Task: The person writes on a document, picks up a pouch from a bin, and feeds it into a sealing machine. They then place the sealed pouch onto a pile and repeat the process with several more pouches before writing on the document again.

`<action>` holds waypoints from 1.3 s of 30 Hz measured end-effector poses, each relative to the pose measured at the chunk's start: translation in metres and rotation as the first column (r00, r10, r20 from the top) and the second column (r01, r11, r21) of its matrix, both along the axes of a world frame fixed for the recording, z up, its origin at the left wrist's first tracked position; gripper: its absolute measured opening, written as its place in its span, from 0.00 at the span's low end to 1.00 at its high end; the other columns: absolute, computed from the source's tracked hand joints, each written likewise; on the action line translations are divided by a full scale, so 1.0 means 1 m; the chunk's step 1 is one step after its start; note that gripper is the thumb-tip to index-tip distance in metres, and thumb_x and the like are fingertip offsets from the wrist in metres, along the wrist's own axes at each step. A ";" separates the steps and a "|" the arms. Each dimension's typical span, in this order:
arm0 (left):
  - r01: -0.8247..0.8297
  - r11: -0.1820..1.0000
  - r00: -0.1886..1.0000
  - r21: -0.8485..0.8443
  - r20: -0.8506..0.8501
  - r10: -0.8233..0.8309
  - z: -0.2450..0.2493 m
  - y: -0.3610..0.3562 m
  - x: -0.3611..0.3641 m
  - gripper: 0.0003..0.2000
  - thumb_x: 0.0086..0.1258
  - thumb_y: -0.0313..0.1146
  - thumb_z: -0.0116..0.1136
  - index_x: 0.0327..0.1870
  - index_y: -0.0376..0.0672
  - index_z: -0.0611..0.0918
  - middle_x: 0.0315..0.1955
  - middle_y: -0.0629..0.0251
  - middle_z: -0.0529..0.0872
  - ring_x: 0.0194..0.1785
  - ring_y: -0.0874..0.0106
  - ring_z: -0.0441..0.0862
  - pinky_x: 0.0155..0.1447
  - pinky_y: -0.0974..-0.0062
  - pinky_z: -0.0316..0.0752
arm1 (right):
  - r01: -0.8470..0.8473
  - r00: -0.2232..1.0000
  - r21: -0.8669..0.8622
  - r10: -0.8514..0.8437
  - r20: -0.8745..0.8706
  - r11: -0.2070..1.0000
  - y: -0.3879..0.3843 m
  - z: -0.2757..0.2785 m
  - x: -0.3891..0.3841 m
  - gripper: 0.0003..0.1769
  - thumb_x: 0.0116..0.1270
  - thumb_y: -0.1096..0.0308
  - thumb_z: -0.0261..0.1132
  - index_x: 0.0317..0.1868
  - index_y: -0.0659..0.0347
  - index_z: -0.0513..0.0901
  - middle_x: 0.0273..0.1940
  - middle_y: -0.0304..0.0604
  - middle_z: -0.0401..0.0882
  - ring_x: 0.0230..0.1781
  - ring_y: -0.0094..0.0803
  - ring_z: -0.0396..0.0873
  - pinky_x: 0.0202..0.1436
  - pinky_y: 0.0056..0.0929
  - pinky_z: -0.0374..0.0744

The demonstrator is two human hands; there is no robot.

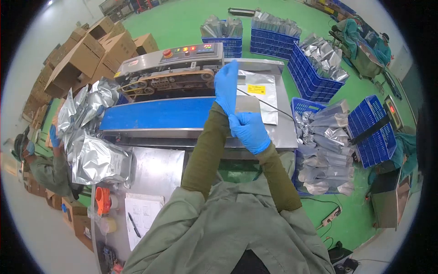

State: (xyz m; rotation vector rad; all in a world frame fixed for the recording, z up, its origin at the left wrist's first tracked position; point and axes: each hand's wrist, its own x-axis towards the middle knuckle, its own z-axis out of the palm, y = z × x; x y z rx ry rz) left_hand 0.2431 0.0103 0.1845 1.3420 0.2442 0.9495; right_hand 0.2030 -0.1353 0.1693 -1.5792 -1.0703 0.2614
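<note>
Both hands wear blue gloves and hold a silver foil pouch [262, 93] with a yellow label, lying on the steel table of a band sealer machine [171, 66]. My left hand [226, 86] pinches the pouch's left edge near the sealer's intake. My right hand [249, 131] grips the pouch's near lower corner. The blue conveyor belt [155, 114] runs to the left of my hands.
Sealed foil pouches [93, 157] pile at the belt's left end, where a seated person in blue gloves [39, 160] works. Blue crates of pouches [319, 64] stand right and behind; a crate [326, 150] is beside me. Cardboard boxes [86, 55] stack at left. Papers, pen and tape lie near.
</note>
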 end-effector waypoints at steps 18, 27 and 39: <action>0.168 0.591 0.755 0.789 -0.489 0.437 0.031 -0.035 -0.011 0.26 0.60 0.53 0.56 0.42 0.34 0.73 0.24 0.52 0.83 0.31 0.54 0.83 0.34 0.58 0.75 | 0.306 0.883 0.099 -0.322 0.342 0.947 -0.029 0.044 -0.019 0.11 0.57 0.66 0.69 0.36 0.61 0.80 0.32 0.42 0.76 0.28 0.29 0.77 0.32 0.26 0.76; 0.248 0.431 0.785 0.868 -0.441 0.436 0.006 -0.036 -0.011 0.23 0.59 0.52 0.55 0.41 0.37 0.76 0.23 0.55 0.82 0.29 0.56 0.82 0.32 0.59 0.75 | 0.380 0.867 0.097 -0.391 0.309 0.920 -0.022 0.013 -0.003 0.08 0.62 0.73 0.63 0.40 0.63 0.74 0.32 0.41 0.76 0.30 0.26 0.75 0.35 0.26 0.74; 0.102 0.375 0.876 0.922 -0.261 0.405 -0.013 -0.027 -0.015 0.19 0.60 0.52 0.56 0.30 0.41 0.75 0.20 0.54 0.80 0.24 0.56 0.80 0.26 0.60 0.71 | 0.104 0.903 0.277 0.026 -0.429 0.955 -0.019 0.001 -0.003 0.10 0.61 0.76 0.63 0.39 0.61 0.70 0.32 0.33 0.69 0.33 0.17 0.68 0.37 0.17 0.70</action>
